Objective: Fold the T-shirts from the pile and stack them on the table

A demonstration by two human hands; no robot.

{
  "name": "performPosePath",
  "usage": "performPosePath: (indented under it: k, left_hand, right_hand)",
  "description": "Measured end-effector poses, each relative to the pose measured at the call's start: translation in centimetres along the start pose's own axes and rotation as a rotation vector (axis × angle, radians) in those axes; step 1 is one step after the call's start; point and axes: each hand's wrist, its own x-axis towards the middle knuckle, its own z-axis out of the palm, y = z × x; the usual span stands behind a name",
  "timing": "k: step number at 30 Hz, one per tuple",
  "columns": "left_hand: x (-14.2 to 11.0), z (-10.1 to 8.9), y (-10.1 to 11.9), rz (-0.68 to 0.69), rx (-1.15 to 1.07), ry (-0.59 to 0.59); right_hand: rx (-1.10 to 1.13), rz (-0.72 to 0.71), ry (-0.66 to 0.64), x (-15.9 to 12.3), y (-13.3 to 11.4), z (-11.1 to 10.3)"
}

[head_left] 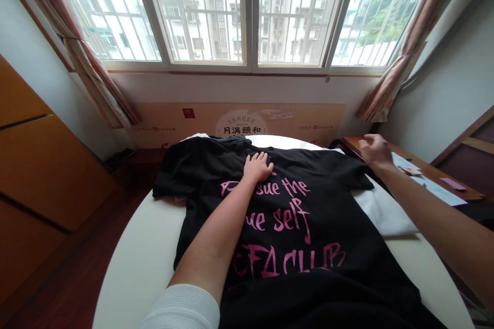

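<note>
Black T-shirt (309,293), pink brushy lettering (281,187), white tabletop (142,252), orange-brown cabinet doors (46,164), pinkish-brown curtains (401,61)

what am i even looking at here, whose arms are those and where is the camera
This is a single picture from a camera worn on a person's head, looking forward and down, so the two arms reaching out from the bottom and right are that person's own. There is no machine, just bare hands. The left hand lies flat on a black T-shirt with pink lettering. The right hand is up near the shirt's sleeve, next to a wooden desk with papers on it. Neither hand seems to hold anything. The shirt is spread out on a round white table, with a white cloth showing from under its edge. Behind it all is a large window with bars, looking out on a building.
</note>
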Motion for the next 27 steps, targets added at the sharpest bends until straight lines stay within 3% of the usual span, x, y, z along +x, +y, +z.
performPosePath:
  k: [5,8,13,17,21,24,27]
  left_hand:
    - [0.1,0.1,0.0,-0.004,0.003,-0.016]
    - [0.2,0.1,0.0,-0.014,0.003,-0.027]
    - [0.5,-0.3,0.0,-0.025,0.006,-0.036]
    - [1.2,-0.8,0.1,0.004,0.026,0.0]
    - [1.7,-1.2,0.3,0.033,0.029,0.065]
    - [1.5,-1.8,1.1,0.049,0.034,0.19]
    - [0.3,-2.7,2.4,0.109,0.042,0.27]
  right_hand:
    - [-0.224,-0.385,-0.427,-6.9,-2.5,3.4]
    - [-0.37,-0.334,-0.58,-9.9,-2.6,4.7]
    - [-0.416,-0.319,-0.604,-10.9,-2.3,4.4]
    - [-0.441,-0.328,-0.56,-11.7,-3.7,3.3]
    - [-0.221,-0.497,-0.637,-14.7,-6.2,-0.9]
    - [-0.03,-0.543,-0.805,-18.6,-7.6,-6.7]
    - [-0.017,-0.503,-0.961,-23.8,-6.7,-12.3]
